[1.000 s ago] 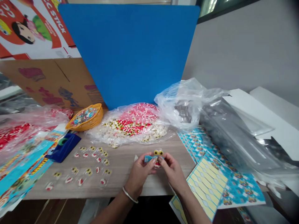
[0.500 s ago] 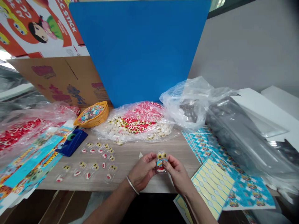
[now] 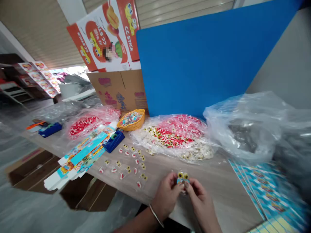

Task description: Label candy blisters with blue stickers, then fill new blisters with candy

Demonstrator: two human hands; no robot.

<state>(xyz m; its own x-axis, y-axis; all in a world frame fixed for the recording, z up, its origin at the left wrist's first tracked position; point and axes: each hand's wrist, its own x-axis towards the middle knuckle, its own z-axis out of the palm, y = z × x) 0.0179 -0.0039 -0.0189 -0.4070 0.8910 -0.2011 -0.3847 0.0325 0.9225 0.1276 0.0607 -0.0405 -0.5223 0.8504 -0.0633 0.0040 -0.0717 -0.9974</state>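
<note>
The blue label [image 3: 179, 181] is what has altered: 1.0 s ago it jutted out past the left fingers, whereas now it lies across the middle of the small clear pack [image 3: 183, 175], just under its 2 yellow eye pieces. That suggests the label is now largely in place and being pressed flat, though its back is hidden, so I cannot tell whether the ends meet. The left hand [image 3: 167, 195] and right hand [image 3: 201, 199] both pinch the pack by its sides, the 2 thumbs close together over the label's front. The pack is held above the worktop [image 3: 157, 170], near its front edge, eyes uppermost. The view has also swung left, bringing in a 2nd blue tape dispenser [image 3: 50, 129] and open cartons [image 3: 88, 198] below. The loose packs [image 3: 121, 176] left of the hands keep their scattered layout, apart from the held pack, which seems the only 1 being handled.
</note>
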